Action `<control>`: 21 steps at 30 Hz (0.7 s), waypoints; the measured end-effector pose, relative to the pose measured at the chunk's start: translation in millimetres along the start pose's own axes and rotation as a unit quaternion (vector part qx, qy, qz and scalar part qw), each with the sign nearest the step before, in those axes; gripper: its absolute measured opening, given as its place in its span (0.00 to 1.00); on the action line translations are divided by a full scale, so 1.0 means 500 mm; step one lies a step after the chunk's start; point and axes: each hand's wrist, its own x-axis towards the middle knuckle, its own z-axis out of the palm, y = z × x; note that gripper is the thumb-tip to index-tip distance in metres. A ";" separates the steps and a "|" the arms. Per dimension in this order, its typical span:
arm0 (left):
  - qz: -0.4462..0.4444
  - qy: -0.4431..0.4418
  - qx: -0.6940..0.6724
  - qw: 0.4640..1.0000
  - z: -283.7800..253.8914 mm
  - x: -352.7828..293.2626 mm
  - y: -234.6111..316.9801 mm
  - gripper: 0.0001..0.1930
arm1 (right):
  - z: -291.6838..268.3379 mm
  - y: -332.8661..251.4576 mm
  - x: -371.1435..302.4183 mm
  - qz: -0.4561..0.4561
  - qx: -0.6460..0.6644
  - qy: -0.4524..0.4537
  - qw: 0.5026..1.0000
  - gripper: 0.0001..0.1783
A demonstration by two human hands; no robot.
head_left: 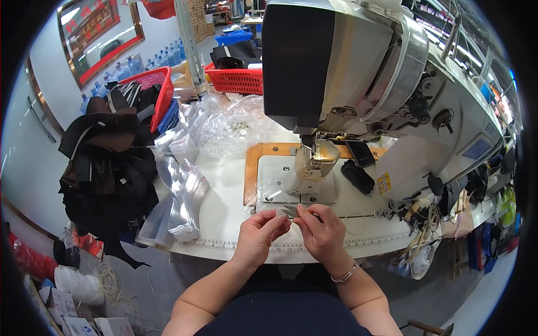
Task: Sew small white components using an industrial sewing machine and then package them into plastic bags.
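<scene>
My left hand (pixel 255 236) is closed in a pinch at the front of the sewing machine, with a small whitish piece (pixel 280 212) at its fingertips. Close beside it, my right hand (pixel 325 231) pinches a small flat grey piece (pixel 291 210) whose kind I cannot make out. The fingers partly cover both pieces. Just beyond my hands stands the post bed (pixel 305 180) of the industrial sewing machine (pixel 381 61), under its needle area. A thin clear sheet (pixel 270 190) shows by the base plate. Both hands hover above the white table's front ruler strip (pixel 224 245).
Stacked clear plastic pieces (pixel 188 204) and a black fabric pile (pixel 109 168) are at left. Behind lie a clear bag of whitish discs (pixel 238 127) and red baskets (pixel 238 81). A black case (pixel 357 177) and a phone (pixel 360 153) lie right of the post.
</scene>
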 end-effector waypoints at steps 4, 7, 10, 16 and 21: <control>-0.001 0.002 -0.005 1.000 0.002 0.000 0.000 0.10 | -0.004 0.004 0.004 -0.015 0.008 -0.002 1.000 0.15; -0.002 0.019 0.001 1.000 0.006 0.001 0.001 0.08 | -0.010 0.007 0.002 0.009 0.014 -0.019 1.000 0.15; -0.007 0.003 0.014 1.000 -0.001 0.002 -0.002 0.10 | -0.013 0.009 0.001 0.017 0.010 -0.027 0.999 0.15; -0.020 0.000 0.021 1.000 0.000 0.003 0.003 0.10 | -0.023 0.028 0.004 -0.012 0.034 -0.055 0.998 0.15; 0.054 -0.018 0.149 0.987 0.003 0.000 0.006 0.08 | -0.020 0.039 0.012 0.172 0.264 -0.033 0.948 0.23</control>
